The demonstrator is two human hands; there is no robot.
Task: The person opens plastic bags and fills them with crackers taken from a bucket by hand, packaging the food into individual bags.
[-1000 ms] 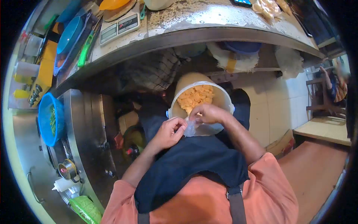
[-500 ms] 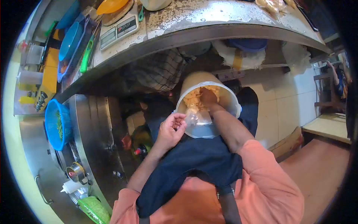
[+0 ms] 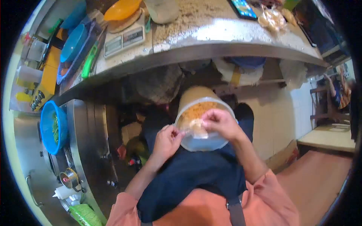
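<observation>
A white bucket (image 3: 206, 145) tilts towards me between my knees, with orange-yellow pieces (image 3: 200, 110) inside it. My left hand (image 3: 167, 140) is at the bucket's left rim, its fingers closed on the edge of a small clear plastic bag (image 3: 198, 132). The bag hangs over the bucket's mouth and holds some pale pieces. My right hand (image 3: 221, 122) is just right of the bag, above the bucket, with fingertips pinched together; whatever they hold is too blurred to make out.
Ahead is a worn counter (image 3: 188, 34) with a scale (image 3: 124, 41), an orange bowl (image 3: 121, 9), a phone (image 3: 243, 8) and a plastic bag (image 3: 272, 19). A blue basket (image 3: 54, 128) stands left. Another person (image 3: 337, 90) is at far right.
My right hand went down into the pieces in the bucket and has come back up beside the bag. My left hand has stayed at the left rim. The view has shifted.
</observation>
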